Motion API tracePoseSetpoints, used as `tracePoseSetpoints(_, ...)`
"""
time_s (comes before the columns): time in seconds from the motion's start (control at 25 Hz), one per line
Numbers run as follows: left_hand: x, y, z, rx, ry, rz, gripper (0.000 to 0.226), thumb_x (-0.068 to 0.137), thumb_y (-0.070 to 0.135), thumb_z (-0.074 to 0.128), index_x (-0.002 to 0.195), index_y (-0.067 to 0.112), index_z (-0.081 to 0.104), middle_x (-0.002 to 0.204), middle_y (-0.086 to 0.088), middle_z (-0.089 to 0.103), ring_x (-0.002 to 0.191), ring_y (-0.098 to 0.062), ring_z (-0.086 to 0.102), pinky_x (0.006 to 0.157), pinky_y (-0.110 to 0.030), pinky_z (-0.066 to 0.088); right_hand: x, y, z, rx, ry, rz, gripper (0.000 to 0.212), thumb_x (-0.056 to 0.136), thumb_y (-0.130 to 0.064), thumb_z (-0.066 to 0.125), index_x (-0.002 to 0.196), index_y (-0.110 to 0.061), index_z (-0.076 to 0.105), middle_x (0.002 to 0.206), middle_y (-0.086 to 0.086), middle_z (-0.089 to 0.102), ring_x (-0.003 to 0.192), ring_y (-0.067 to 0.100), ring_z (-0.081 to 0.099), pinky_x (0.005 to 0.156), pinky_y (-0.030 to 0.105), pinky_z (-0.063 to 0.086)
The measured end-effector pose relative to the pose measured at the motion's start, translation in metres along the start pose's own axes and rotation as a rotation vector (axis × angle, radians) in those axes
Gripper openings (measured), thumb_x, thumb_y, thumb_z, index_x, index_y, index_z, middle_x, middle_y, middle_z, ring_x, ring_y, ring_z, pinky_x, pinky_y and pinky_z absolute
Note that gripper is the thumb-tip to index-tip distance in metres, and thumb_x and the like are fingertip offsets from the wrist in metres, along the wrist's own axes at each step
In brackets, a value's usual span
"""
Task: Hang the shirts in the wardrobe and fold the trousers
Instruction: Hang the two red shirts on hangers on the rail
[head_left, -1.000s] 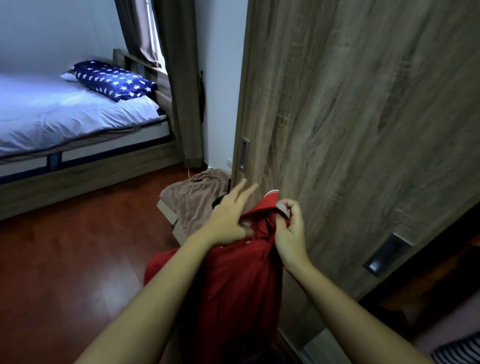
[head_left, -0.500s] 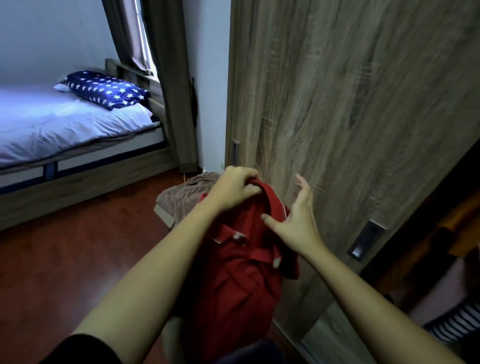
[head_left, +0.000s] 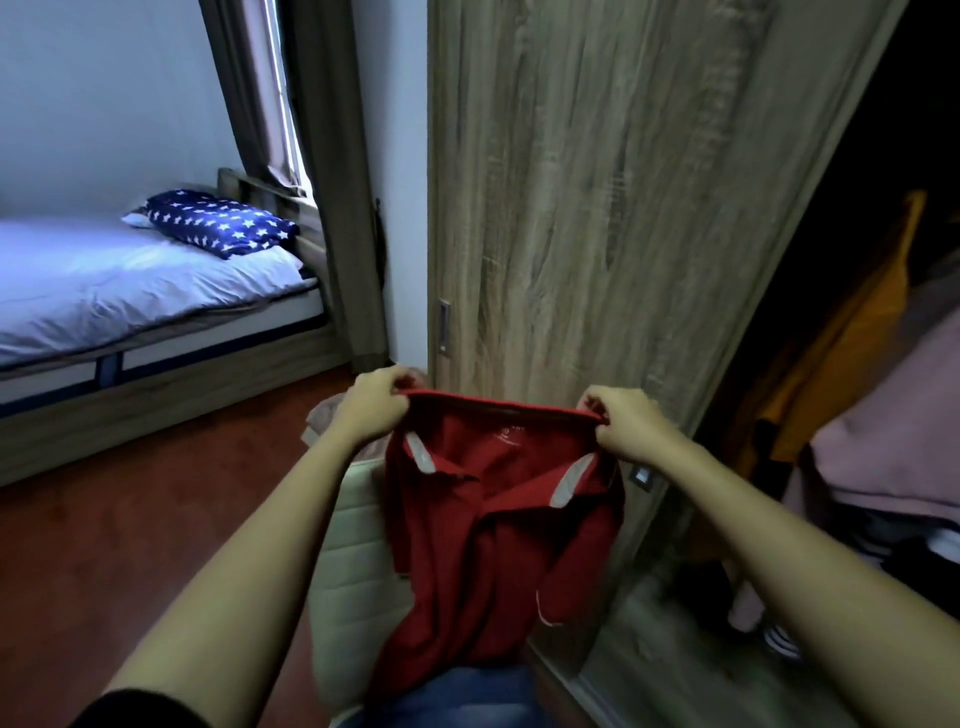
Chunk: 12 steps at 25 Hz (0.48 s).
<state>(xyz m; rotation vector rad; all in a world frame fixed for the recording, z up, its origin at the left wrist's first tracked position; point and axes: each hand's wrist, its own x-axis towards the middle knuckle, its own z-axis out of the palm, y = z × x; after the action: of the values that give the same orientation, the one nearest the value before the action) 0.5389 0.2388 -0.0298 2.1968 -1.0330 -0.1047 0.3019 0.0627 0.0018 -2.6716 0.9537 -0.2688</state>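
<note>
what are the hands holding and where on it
Both hands, left and right, pinch the red shirt at the top edge, one at each shoulder.

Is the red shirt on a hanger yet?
No hanger shows. The red shirt is spread between the left hand and right hand, each pinching its top edge.

A red polo shirt with pale collar trim hangs spread open in the lower centre of the frame, its upper edge stretched taut and level, the collar facing the camera and the body drooping in loose folds. The wooden wardrobe door stands behind it, upper centre.
</note>
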Motion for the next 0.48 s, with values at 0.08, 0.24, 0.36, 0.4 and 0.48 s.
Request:
tracePoseSetpoints(0.08,-0.006,0.026,-0.006,0.014,0.104,-0.087,0.033,0.075,0.011,0.050,0.095,0.027,0.070,0.102,-0.009,0.068,0.095,-0.031,0.062,0.082,-0.033,0.050,-0.011,0.002,-0.017,0.057,-0.002,0.028,0.029,0.068,0.001,0.057,0.078,-0.027,0.056,0.086,0.001,0.065,0.094,0.024,0.064,0.082,0.031,0.049)
tracePoseSetpoints(0.24,-0.018,0.084,-0.030,-0.149,0.493,-0.119,0.035,0.064,0.022,0.046,0.089,0.023,0.070,0.093,-0.014,0.068,0.088,-0.037,0.060,0.077,-0.034,0.048,-0.032,0.003,-0.062,0.035,0.502,0.011,0.021,0.070,-0.010,0.062,0.079,-0.024,0.049,0.086,-0.002,0.056,0.079,0.019,0.050,0.071,0.034,0.042)
tracePoseSetpoints(0.36,-0.021,0.101,-0.031,-0.073,0.395,-0.112,0.038,0.059,0.027,0.044,0.086,0.021,0.070,0.090,-0.017,0.066,0.089,-0.039,0.060,0.073,-0.033,0.044,-0.047,0.022,-0.065,-0.102,0.291,-0.091,0.027,0.065,-0.003,0.060,0.076,-0.021,0.043,0.092,0.006,0.056,0.086,0.027,0.056,0.068,0.034,0.042)
tracePoseSetpoints(0.4,-0.023,0.105,-0.031,-0.052,0.379,-0.102,0.038,0.059,0.027,0.044,0.086,0.022,0.071,0.089,-0.016,0.067,0.090,-0.038,0.061,0.072,-0.031,0.044,-0.050,0.028,-0.067,-0.032,0.221,-0.115,0.028,0.063,0.002,0.058,0.070,-0.021,0.043,0.088,0.009,0.059,0.084,0.026,0.059,0.068,0.031,0.043)
tracePoseSetpoints(0.48,-0.024,0.119,-0.040,-0.124,0.454,-0.082,0.039,0.058,0.026,0.045,0.087,0.025,0.071,0.090,-0.013,0.069,0.091,-0.035,0.062,0.073,-0.031,0.045,-0.054,0.033,-0.087,0.198,0.337,-0.134,0.027,0.062,0.013,0.054,0.061,-0.015,0.053,0.084,0.013,0.065,0.072,0.006,0.060,0.065,0.017,0.041)
